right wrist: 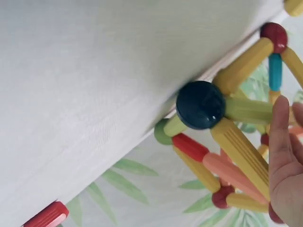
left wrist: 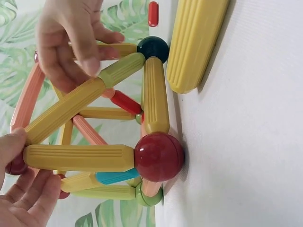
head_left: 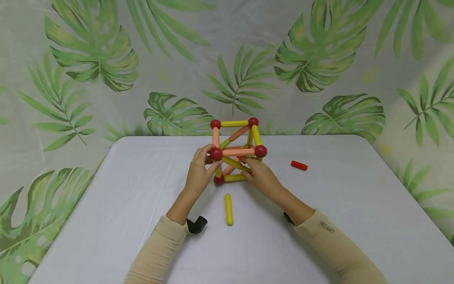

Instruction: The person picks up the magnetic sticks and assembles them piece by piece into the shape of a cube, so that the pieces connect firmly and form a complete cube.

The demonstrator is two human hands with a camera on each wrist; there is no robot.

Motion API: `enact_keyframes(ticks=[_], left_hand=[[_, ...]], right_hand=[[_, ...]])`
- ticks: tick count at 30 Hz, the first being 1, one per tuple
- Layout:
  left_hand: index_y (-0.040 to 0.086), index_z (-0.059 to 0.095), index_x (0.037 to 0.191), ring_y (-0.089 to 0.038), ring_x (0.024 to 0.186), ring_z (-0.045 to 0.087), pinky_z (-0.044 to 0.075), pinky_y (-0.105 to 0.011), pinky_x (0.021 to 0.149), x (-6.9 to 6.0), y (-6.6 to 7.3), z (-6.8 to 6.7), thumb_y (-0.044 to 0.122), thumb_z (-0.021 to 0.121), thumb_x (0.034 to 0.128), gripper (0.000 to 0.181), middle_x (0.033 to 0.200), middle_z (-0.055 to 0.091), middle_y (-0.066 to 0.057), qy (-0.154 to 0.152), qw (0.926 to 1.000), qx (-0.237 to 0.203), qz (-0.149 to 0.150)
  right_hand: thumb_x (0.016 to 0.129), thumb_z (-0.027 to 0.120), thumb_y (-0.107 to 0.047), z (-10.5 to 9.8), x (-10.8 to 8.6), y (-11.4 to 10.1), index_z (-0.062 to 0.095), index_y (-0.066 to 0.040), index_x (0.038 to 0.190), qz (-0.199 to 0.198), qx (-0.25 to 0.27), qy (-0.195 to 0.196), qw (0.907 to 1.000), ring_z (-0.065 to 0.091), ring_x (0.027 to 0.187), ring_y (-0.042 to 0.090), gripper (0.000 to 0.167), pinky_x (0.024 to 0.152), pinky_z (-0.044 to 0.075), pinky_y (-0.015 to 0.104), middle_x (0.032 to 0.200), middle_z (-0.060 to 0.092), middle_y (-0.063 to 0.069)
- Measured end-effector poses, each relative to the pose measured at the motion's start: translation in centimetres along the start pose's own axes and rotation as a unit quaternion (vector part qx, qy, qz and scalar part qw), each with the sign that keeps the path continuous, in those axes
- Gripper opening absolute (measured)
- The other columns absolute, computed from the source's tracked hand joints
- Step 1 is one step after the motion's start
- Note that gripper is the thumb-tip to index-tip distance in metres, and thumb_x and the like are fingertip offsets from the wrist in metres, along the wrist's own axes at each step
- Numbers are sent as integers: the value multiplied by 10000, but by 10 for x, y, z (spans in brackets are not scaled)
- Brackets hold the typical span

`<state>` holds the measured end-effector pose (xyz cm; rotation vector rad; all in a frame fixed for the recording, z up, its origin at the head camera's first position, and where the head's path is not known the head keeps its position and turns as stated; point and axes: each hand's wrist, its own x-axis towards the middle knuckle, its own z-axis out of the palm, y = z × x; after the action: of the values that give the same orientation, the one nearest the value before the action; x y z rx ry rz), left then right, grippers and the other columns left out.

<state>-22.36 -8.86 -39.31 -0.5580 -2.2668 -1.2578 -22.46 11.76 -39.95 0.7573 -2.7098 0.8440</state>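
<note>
A cube-like frame of magnetic sticks and balls stands on the table. My left hand grips the dark red ball at its upper near-left corner, thumb beside the yellow sticks. Across the near face runs a diagonal of a yellow stick and a green stick, ending at a dark blue ball low on the right. My right hand pinches this diagonal around where its two sticks meet; part of the grip is hidden. Another dark red ball forms the lower near-left corner.
A loose yellow stick lies in front of the frame. To the right lies a short red stick. Black wrist-camera parts show beside the left wrist. A leaf-patterned cloth hangs behind the white table.
</note>
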Motion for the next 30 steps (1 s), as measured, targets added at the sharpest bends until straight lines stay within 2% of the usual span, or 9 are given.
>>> enact_keyframes(ticks=[3, 5, 7, 9, 11, 13, 16, 23, 30], left_hand=[[95, 465, 1221, -151, 866, 571, 499, -225, 688, -2, 0, -1, 140, 662, 818, 451, 1055, 519, -63, -81, 9998, -134, -121], [103, 461, 1230, -157, 888, 574, 507, -230, 654, -2, 1, -1, 152, 648, 833, 441, 1073, 540, -55, -124, 9996, -179, -183], [110, 458, 1233, -166, 906, 576, 512, -232, 626, -3, 2, -1, 151, 637, 841, 432, 1086, 557, -50, -140, 9995, -197, -224], [101, 453, 1236, -187, 910, 580, 513, -235, 628, -4, 3, -1, 139, 630, 844, 432, 1090, 566, -60, -138, 9993, -246, -238], [96, 448, 1239, -207, 907, 582, 512, -229, 614, -4, 5, -2, 129, 623, 847, 431, 1093, 567, -75, -136, 9990, -303, -291], [88, 443, 1240, -226, 899, 584, 510, -227, 620, -4, 6, -2, 122, 615, 851, 427, 1092, 565, -94, -144, 9983, -432, -366], [85, 437, 1243, -242, 904, 582, 515, -241, 612, -5, 7, -1, 104, 602, 856, 420, 1094, 560, -116, -204, 9960, -709, -501], [63, 447, 1245, -271, 915, 575, 527, -326, 612, 0, 10, 0, 58, 599, 848, 425, 1097, 552, -146, -291, 9902, -1211, -636], [-40, 413, 1229, -322, 926, 565, 526, -341, 634, 1, 38, -8, -21, 571, 854, 407, 1069, 534, -194, -526, 9898, -1209, -540]], right_hand=[[760, 712, -49, -12, -11, 1, 566, -34, 1081, -749, 353, 479, 9954, 569, 694, 111, 352, 606, 494, 205, 999, 599, 70], [710, 740, -3, -20, -17, 5, 578, -12, 1004, -1352, 417, 1139, 9834, 541, 656, 114, 336, 578, 481, 204, 879, 594, 67], [695, 744, 9, -27, -20, 9, 556, 3, 976, -1512, 368, 1768, 9719, 509, 681, 151, 339, 588, 461, 231, 816, 549, 80], [704, 743, -6, -32, -18, 14, 514, -5, 1046, -1281, 423, 2075, 9689, 491, 748, 190, 411, 630, 457, 279, 851, 514, 102], [747, 723, -45, -33, -15, 20, 438, -33, 1167, -824, 647, 1927, 9757, 487, 842, 215, 507, 700, 460, 322, 945, 499, 116], [777, 701, -62, -33, -10, 24, 359, -80, 1265, -374, 1023, 1527, 9823, 513, 930, 231, 596, 775, 472, 362, 1053, 495, 133], [805, 658, -23, -29, -5, 29, 310, -133, 1313, 88, 1608, 1028, 9816, 573, 959, 251, 626, 781, 488, 369, 1145, 490, 144], [794, 656, 10, -28, -2, 31, 421, -122, 1244, 166, 1771, 1117, 9777, 626, 833, 240, 524, 673, 513, 262, 1125, 502, 86], [767, 686, 7, -33, -13, 29, 424, -117, 1233, 303, 1536, 1199, 9804, 630, 835, 239, 548, 684, 513, 280, 1041, 546, 98]])
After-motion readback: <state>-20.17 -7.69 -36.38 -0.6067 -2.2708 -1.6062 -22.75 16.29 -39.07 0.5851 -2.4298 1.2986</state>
